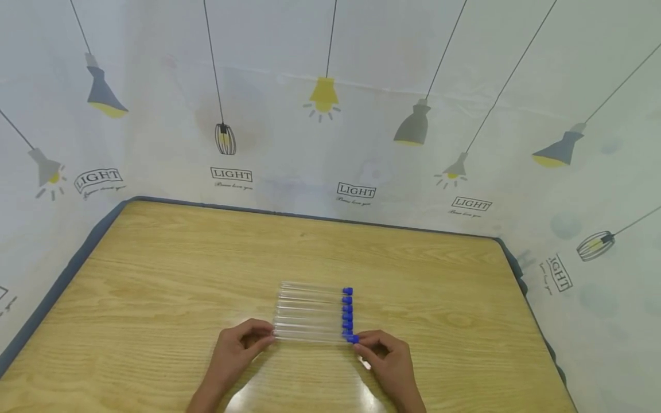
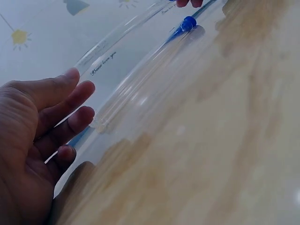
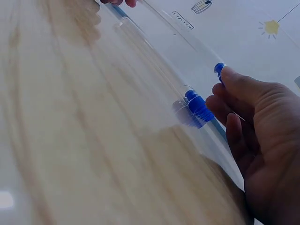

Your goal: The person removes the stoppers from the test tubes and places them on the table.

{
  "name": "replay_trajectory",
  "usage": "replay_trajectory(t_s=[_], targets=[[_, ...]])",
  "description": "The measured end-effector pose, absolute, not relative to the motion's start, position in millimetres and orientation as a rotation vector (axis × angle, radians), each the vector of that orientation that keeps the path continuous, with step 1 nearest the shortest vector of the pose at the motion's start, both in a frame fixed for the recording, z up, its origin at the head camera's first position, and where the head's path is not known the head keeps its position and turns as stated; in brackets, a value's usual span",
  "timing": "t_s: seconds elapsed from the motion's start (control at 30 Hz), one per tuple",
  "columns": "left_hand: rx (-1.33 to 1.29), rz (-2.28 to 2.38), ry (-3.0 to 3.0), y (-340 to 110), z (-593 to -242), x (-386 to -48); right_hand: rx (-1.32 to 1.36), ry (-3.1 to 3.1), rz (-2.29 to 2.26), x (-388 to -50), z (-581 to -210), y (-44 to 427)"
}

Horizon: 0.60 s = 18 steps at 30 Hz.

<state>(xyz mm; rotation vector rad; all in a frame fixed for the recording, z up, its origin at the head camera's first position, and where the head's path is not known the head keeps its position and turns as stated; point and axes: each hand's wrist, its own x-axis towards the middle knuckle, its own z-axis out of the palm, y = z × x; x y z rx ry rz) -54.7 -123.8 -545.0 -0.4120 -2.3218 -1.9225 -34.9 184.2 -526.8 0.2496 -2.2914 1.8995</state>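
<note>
Several clear test tubes (image 1: 310, 304) with blue caps (image 1: 348, 308) lie side by side on the table, caps toward the right. At the near side of the row, one capped test tube (image 2: 117, 37) is held level above the table between both hands. My left hand (image 1: 234, 350) pinches its clear end between thumb and fingers. My right hand (image 1: 387, 358) pinches its blue cap (image 3: 219, 69), partly covered by the thumb in the right wrist view. The other tubes lie just beyond and below it; whether the held tube touches them I cannot tell.
The wood-grain table (image 1: 181, 275) has a dark blue edge (image 1: 289, 215) along its back and sides. Behind it hangs a pale sheet (image 1: 268, 86) printed with lamps and the word LIGHT. Light reflects off the tabletop near the wrists.
</note>
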Motion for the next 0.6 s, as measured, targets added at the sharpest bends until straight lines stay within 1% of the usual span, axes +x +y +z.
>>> replay_trajectory(t_s=[0.13, 0.37, 0.6], targets=[[-0.425, -1.992, -2.287, -122, -542, -54, 0.214, -2.282, 1.953, -36, -536, 188], [-0.427, -2.034, -2.29, -120, -538, -52, 0.245, -2.259, 1.986, -36, -542, 192], [-0.422, -2.148, -2.212, -113, -534, -56, 0.343, -2.314, 1.872, -36, -517, 186]])
